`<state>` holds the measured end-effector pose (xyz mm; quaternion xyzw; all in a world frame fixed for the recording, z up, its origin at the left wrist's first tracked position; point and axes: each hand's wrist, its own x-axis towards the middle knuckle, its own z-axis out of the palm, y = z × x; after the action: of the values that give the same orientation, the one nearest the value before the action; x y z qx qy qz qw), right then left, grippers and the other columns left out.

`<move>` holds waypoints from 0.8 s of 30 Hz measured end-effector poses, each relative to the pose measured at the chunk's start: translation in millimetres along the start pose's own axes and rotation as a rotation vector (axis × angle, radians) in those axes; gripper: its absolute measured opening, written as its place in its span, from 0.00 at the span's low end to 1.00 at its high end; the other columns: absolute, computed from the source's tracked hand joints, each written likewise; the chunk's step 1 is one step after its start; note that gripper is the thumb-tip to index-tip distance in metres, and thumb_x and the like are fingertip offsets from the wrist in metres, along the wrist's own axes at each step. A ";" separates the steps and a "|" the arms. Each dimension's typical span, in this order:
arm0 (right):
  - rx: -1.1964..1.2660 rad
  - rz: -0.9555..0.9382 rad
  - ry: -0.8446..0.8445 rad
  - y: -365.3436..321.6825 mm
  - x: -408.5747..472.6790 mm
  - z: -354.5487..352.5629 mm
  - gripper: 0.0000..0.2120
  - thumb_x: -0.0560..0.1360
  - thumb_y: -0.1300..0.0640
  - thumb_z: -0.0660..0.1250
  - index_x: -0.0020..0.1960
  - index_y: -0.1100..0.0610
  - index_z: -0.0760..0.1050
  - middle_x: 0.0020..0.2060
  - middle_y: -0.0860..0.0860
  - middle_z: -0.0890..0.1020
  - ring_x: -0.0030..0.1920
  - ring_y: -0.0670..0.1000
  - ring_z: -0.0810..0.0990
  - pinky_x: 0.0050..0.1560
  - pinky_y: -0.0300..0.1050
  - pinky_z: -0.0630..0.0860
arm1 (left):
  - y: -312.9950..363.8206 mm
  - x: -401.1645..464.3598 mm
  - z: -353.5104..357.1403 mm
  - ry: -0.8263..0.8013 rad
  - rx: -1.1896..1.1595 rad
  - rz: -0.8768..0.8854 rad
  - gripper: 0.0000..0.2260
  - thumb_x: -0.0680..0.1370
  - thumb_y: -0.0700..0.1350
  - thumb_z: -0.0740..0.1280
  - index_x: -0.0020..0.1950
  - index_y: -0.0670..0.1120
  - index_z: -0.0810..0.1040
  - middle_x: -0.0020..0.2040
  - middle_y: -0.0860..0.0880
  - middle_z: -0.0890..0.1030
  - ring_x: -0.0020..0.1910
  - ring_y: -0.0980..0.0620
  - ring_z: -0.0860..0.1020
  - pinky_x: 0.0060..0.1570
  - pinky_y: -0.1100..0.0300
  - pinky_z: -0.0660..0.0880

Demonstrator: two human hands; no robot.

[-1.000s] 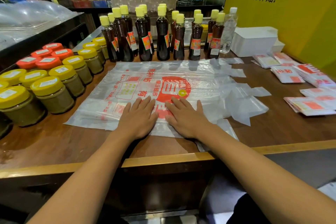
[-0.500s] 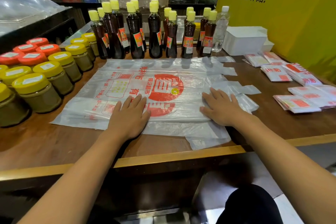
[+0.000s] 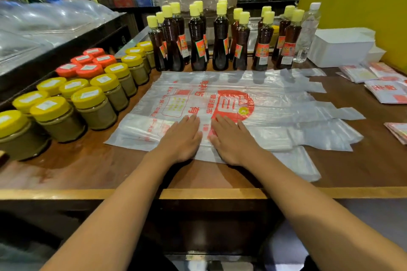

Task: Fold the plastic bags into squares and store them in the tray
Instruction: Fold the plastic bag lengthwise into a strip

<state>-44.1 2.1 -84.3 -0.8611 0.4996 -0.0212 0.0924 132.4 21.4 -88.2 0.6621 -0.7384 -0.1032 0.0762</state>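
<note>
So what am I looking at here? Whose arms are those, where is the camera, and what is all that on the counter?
No machine here: a person wears a camera on the head, looking down at their own arms. The left hand and right hand lie flat, side by side, pressing a printed plastic bag onto the wooden counter. Nothing is gripped. Yellow-lidded jars stand to the left, dark sauce bottles behind, folded bags to the right, beside a white tray.

Bright indoor light, soft shadows under forearms, wide-angle bending at edges, background blurred.
</note>
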 end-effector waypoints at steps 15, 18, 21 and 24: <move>-0.087 0.004 -0.029 6.5 -1.3 2.6 0.36 0.82 0.34 0.41 0.82 0.52 0.40 0.81 0.50 0.39 0.81 0.51 0.38 0.79 0.62 0.39 | -111.5 -18.5 -18.4 0.119 0.094 -0.302 0.32 0.81 0.65 0.52 0.75 0.42 0.63 0.76 0.43 0.66 0.73 0.43 0.66 0.71 0.44 0.64; -0.072 -0.005 -0.027 7.9 -1.0 2.9 0.36 0.82 0.34 0.42 0.82 0.53 0.40 0.81 0.50 0.40 0.81 0.51 0.38 0.79 0.61 0.39 | -110.9 -20.1 -19.0 0.132 0.114 -0.305 0.31 0.81 0.65 0.50 0.73 0.42 0.65 0.74 0.43 0.68 0.72 0.43 0.67 0.70 0.45 0.66; -0.059 -0.008 0.005 7.0 -1.0 5.1 0.36 0.82 0.34 0.42 0.83 0.52 0.41 0.82 0.50 0.41 0.81 0.51 0.39 0.79 0.62 0.38 | -105.5 -24.1 -17.3 0.129 0.131 -0.323 0.31 0.83 0.63 0.50 0.79 0.44 0.59 0.80 0.45 0.60 0.78 0.46 0.60 0.76 0.44 0.58; -0.025 -0.015 0.053 5.3 -3.1 5.6 0.34 0.82 0.35 0.44 0.82 0.49 0.45 0.82 0.50 0.44 0.81 0.52 0.42 0.78 0.65 0.37 | -96.8 -30.7 -18.9 0.250 0.139 -0.332 0.29 0.83 0.59 0.55 0.80 0.48 0.56 0.82 0.46 0.53 0.80 0.46 0.53 0.78 0.41 0.51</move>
<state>-49.5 3.0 -90.6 -0.8649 0.4958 -0.0382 0.0683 233.7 41.1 -93.7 0.7860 -0.6092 0.0196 0.1035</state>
